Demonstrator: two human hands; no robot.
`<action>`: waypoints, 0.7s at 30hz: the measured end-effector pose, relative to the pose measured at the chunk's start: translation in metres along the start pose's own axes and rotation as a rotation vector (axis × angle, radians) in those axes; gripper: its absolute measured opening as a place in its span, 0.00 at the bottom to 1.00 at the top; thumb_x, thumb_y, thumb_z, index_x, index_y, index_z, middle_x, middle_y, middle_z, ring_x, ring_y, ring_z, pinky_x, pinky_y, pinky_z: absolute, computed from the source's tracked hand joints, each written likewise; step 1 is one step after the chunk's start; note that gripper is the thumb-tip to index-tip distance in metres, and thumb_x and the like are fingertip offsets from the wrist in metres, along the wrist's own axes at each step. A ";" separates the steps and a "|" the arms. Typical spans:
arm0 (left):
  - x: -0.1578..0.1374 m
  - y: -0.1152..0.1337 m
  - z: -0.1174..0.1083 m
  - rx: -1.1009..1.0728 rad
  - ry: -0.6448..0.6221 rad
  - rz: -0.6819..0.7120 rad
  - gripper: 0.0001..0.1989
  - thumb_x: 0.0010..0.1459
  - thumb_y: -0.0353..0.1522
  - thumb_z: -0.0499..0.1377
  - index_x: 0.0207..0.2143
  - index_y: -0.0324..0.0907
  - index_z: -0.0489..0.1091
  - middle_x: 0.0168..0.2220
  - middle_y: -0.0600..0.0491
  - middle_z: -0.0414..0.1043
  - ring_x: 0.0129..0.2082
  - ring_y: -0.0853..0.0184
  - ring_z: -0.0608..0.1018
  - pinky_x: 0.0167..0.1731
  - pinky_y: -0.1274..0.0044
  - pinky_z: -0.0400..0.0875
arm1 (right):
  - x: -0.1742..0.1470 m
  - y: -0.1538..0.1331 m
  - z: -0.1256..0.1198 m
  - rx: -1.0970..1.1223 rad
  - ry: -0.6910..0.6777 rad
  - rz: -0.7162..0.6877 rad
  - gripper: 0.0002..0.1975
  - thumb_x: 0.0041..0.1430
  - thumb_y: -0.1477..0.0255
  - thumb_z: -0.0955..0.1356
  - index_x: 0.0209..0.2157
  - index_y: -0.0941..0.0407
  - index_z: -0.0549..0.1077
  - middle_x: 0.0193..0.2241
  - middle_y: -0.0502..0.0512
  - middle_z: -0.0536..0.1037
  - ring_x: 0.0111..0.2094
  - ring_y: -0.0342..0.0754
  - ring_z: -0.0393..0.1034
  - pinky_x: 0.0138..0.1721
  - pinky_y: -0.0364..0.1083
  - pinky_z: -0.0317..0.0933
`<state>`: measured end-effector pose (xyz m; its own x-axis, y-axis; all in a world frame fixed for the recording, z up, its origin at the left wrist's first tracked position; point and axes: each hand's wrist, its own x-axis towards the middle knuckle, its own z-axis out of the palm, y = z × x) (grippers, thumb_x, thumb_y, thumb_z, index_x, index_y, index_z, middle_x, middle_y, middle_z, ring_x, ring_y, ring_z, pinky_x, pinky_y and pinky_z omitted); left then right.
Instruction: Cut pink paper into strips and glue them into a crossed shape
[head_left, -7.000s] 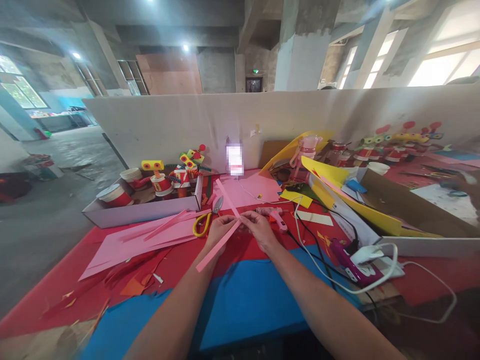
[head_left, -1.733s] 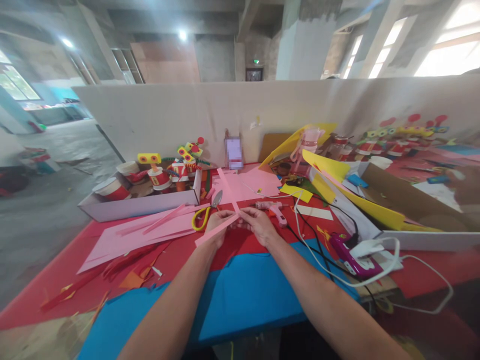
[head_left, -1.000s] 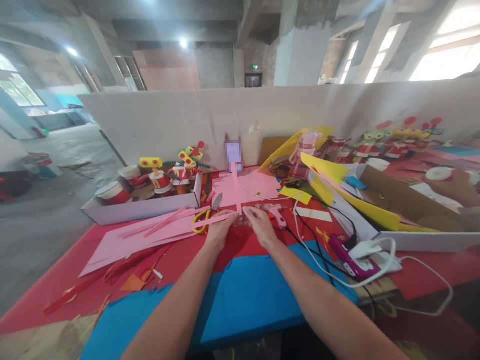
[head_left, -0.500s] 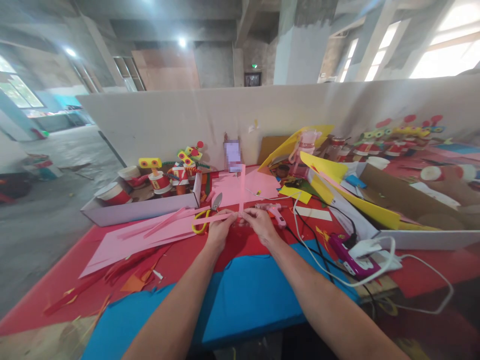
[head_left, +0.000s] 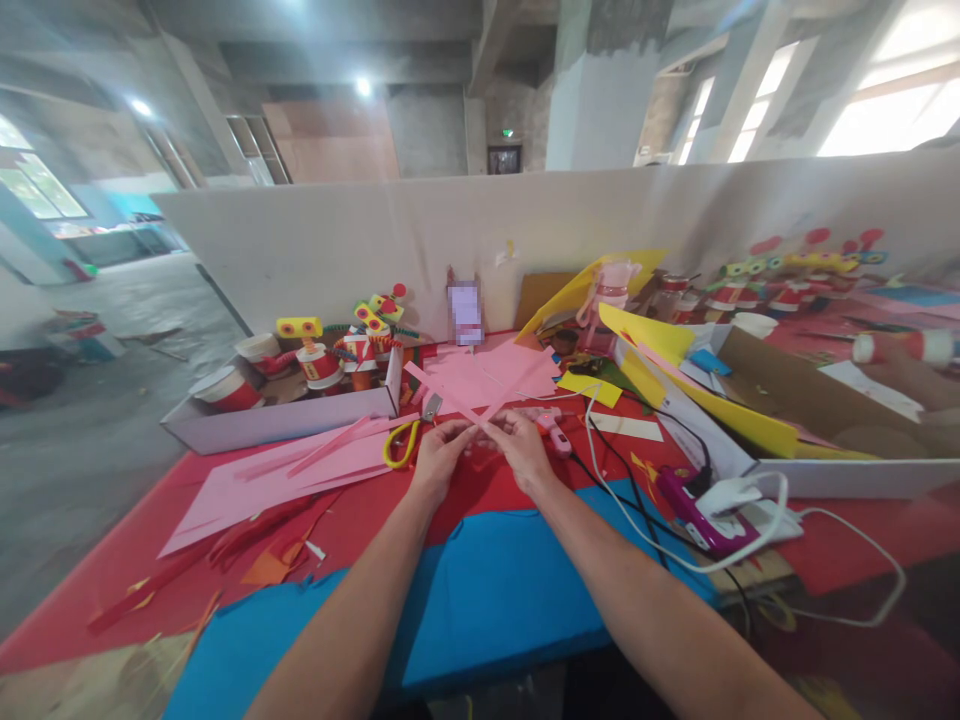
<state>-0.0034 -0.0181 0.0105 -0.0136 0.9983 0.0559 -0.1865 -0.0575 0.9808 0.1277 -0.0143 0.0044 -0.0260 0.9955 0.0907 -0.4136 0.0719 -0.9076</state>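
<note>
My left hand and my right hand meet at the middle of the red table, fingertips pinched close together. Between them they grip two pink paper strips, joined or crossed at the fingertips; one slants up to the left, the other up to the right. Whether the strips are glued there, I cannot tell. Yellow-handled scissors lie just left of my left hand. A pink glue gun lies beside my right hand. Behind the strips is a pink paper sheet.
At left, a box holds paper-cup robot figures. Pink sheets lie in front of it. To the right are a purple power strip, a white cable and an open box with yellow card. Another person's hand shows at far right.
The strip that stood upright now leans right, and the one that pointed left has swung upward to the upper left. My hands stay in nearly the same place.
</note>
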 end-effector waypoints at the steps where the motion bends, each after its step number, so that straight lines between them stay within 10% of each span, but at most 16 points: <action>1: 0.000 0.000 0.000 0.001 0.000 0.003 0.18 0.39 0.40 0.72 0.29 0.36 0.78 0.23 0.53 0.74 0.22 0.74 0.70 0.23 0.82 0.64 | -0.001 0.001 0.000 0.000 -0.006 0.006 0.18 0.38 0.58 0.77 0.25 0.55 0.72 0.22 0.49 0.78 0.25 0.48 0.74 0.34 0.49 0.71; 21: 0.002 -0.004 -0.001 -0.023 -0.013 -0.005 0.16 0.41 0.41 0.71 0.23 0.37 0.73 0.17 0.56 0.68 0.19 0.74 0.68 0.21 0.81 0.61 | -0.001 0.001 0.000 -0.174 0.074 -0.002 0.11 0.41 0.63 0.74 0.22 0.57 0.76 0.21 0.53 0.79 0.26 0.50 0.74 0.35 0.49 0.69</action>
<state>-0.0032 -0.0162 0.0070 0.0000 0.9985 0.0539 -0.2094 -0.0528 0.9764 0.1276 -0.0151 0.0033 0.0441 0.9967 0.0685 -0.2493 0.0774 -0.9653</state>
